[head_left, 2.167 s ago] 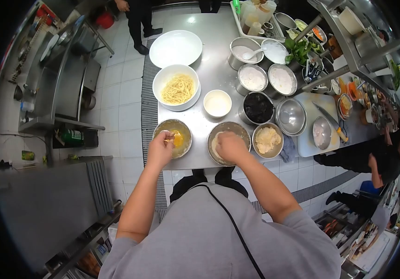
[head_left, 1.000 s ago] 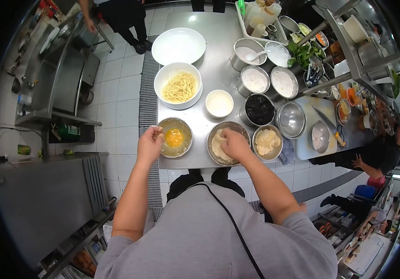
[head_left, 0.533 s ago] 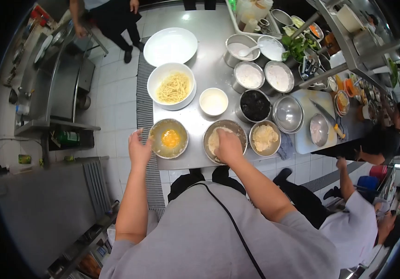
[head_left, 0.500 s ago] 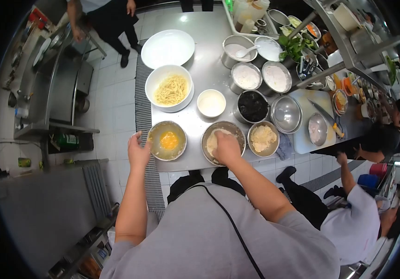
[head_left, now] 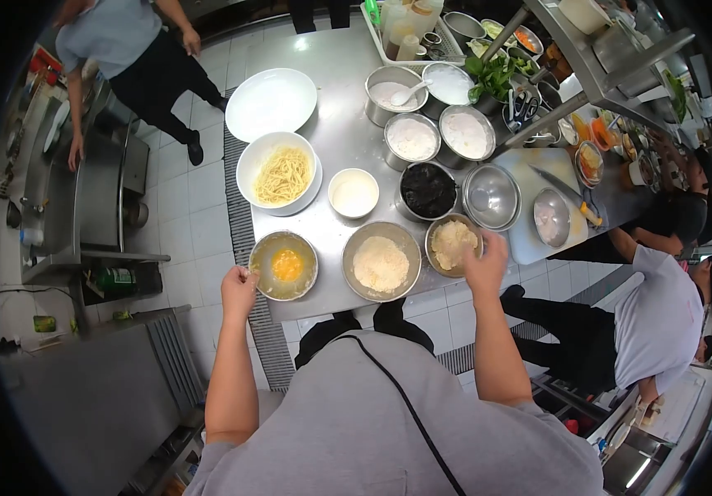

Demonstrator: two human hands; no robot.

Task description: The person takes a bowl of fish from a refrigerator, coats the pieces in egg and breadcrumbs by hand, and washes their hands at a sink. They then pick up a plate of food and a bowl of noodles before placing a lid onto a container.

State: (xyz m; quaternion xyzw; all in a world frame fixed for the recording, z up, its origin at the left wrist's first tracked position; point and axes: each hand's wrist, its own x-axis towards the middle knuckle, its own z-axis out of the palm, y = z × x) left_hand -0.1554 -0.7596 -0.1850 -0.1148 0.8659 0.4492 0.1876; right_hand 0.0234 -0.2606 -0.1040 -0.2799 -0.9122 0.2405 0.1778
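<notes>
My left hand (head_left: 239, 293) is closed, its bent fingertips right at the left rim of a metal bowl (head_left: 272, 287); what they pinch, if anything, is hidden. Bright yellow beaten egg (head_left: 288, 264) pools in that bowl. My right hand (head_left: 486, 263) has its thumb and fingers apart at the right edge of a smaller metal bowl (head_left: 433, 263), which holds a pale, crumb-coated lump (head_left: 454, 242). Between the hands stands a metal bowl (head_left: 348, 279) of cream-coloured crumbs or flour (head_left: 381, 264).
Behind the bowls are a white bowl of noodles (head_left: 281, 176), an oval white dish (head_left: 272, 103) and a small white bowl (head_left: 353, 192). Tubs of white powder (head_left: 412, 137) and a black-filled pot (head_left: 428, 191) stand right of them. A knife (head_left: 567, 192) lies on a cutting board (head_left: 523, 178). Several people stand around.
My right hand has left the crumb bowl and moved right to the smaller bowl, whose contents look different. My left hand's fingers have curled in. The view has shifted slightly.
</notes>
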